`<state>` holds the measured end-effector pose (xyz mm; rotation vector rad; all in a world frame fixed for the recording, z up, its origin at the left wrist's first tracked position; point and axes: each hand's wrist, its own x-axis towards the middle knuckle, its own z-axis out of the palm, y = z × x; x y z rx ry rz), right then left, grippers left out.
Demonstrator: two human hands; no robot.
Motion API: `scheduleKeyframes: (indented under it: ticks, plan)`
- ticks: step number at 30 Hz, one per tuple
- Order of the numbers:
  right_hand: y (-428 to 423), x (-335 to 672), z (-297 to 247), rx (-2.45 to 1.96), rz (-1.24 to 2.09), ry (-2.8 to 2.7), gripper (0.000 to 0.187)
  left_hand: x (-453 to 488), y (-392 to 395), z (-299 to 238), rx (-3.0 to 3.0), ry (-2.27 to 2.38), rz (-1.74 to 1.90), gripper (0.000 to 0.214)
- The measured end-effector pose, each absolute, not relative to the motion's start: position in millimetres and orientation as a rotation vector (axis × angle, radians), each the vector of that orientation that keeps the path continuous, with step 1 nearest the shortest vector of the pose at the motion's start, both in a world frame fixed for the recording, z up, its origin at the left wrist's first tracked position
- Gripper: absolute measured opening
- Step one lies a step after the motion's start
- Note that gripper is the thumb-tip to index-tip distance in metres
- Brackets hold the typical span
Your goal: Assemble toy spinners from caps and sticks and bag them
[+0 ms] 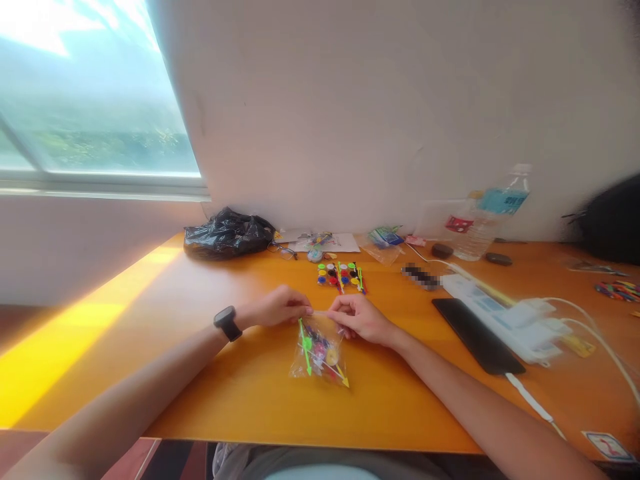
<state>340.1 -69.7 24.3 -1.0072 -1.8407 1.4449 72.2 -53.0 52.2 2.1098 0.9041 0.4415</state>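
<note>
Here, we're holding a clear bag (327,325) | left hand (286,306): clamping its top edge | right hand (363,320): likewise clamping (green arrow (307,345) showing inside)

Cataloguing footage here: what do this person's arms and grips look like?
The left forearm and right forearm show no sleeves. A squarish black watch is on the left wrist; the right wrist is bare. Left grip and right grip are ungloved.

- Left forearm (170,373) slants inward from the lower left
- Left hand (281,305) points right, thumb and fingers pinched
- Right forearm (450,380) slants inward from the lower right
- Right hand (365,320) faces it, near but apart, fingers curled in a pinch
</note>
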Motion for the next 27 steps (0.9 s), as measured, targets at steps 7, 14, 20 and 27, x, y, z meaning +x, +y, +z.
scheduleKeyframes:
  ticks: [7,14,20,27]
  plan:
    - [-71,342,32,-1.097,1.389,-1.925,0.042,65,-51,58,2.082,0.858,0.356,0.048]
    - [-71,343,34,-1.076,1.413,-1.944,0.040,64,-54,60,2.047,0.811,0.338,0.048]
    - [-74,344,38,-1.066,1.427,-1.981,0.032,68,-59,60,2.021,0.805,0.327,0.046]
    - [-82,345,43,-0.946,1.538,-2.089,0.036,83,-77,61,2.014,0.752,0.350,0.044]
